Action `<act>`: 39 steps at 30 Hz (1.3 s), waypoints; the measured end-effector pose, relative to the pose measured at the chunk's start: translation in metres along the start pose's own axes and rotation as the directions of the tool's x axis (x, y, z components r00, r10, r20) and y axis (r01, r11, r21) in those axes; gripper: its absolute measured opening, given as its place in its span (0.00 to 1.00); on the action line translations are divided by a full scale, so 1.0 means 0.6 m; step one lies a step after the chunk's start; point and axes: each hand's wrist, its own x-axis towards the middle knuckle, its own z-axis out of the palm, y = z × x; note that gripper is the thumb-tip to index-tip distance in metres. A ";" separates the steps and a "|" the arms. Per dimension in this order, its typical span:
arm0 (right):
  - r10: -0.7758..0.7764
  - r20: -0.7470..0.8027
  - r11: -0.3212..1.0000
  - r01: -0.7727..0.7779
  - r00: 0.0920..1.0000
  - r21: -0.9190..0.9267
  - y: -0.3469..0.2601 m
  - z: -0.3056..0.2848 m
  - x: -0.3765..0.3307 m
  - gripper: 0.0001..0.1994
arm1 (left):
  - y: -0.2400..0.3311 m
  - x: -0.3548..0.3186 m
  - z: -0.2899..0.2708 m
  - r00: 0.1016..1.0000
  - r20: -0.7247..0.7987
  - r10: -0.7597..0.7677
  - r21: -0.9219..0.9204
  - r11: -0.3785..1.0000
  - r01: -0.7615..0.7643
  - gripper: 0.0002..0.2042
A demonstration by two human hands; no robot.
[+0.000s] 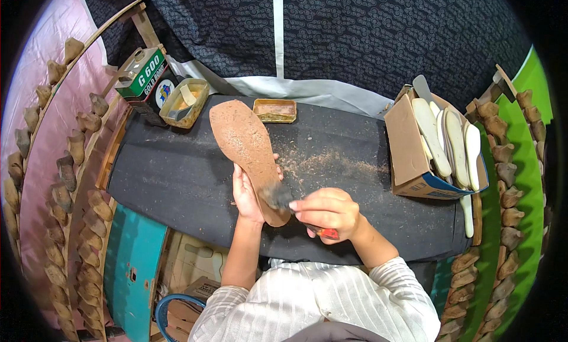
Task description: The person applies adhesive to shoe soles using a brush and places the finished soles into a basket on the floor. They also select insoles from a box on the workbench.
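Note:
My left hand [247, 194] holds a brown shoe sole [245, 144] from underneath, its rough side up and its toe pointing away from me. My right hand [329, 214] grips a small brush with a red handle [325, 231]. The brush's dark bristles [277, 196] rest on the heel end of the sole. Both hands are over the near middle of a dark cloth-covered worktable [177, 176].
A green-labelled tin can [144, 76], a yellowish tub [184, 102] and a small shallow tray [275, 110] stand at the table's far side. A cardboard box [414, 147] of pale insoles sits at right. Brown dust lies mid-table. Racks of shoe lasts line both sides.

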 end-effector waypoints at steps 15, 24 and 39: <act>0.131 0.165 0.951 -0.171 0.978 0.256 0.017 -0.025 -0.026 0.10 | 0.025 0.003 -0.036 0.973 -0.119 0.196 -0.023 0.980 -0.200 0.25; 0.488 -0.385 0.856 -0.515 0.783 0.040 0.189 -0.021 -0.012 0.11 | 0.039 -0.009 -0.040 0.970 -0.083 0.230 0.034 0.973 -0.228 0.25; 0.485 -0.179 0.817 -0.516 0.856 -0.257 0.378 0.060 -0.047 0.16 | 0.048 -0.029 -0.041 0.968 -0.137 0.211 0.086 0.976 -0.201 0.26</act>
